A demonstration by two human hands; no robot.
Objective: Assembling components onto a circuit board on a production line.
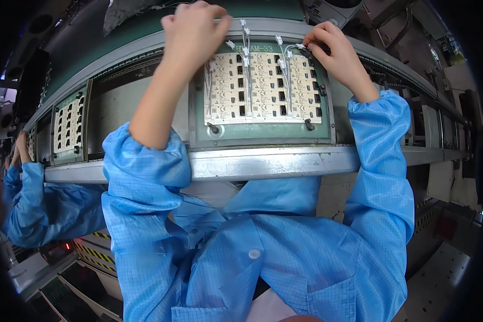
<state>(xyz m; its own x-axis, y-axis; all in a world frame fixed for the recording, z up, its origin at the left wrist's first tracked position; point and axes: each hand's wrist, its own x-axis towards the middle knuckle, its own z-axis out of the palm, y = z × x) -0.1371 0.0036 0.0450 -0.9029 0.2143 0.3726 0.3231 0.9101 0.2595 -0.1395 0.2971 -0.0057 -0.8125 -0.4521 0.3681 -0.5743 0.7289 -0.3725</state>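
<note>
A green carrier board [263,130] lies in front of me, bearing a panel of cream circuit boards [263,88] in rows with small black parts. Thin white wires [248,80] run up over the panel and end in white connectors [278,40] by its far edge. At the far right corner, my right hand [335,51] is closed in a pinch on a small white plug [301,46]. My left hand [196,27] is raised over the far rail, left of the wires, with curled fingers; its fingertips and anything in them are hidden.
A metal rail [273,162] runs along the near side of the line. To the left stands another green carrier [68,126] with similar boards. A co-worker's blue sleeve [32,188] and hand [22,146] are at far left. Black clamps [309,125] stick up from the carrier.
</note>
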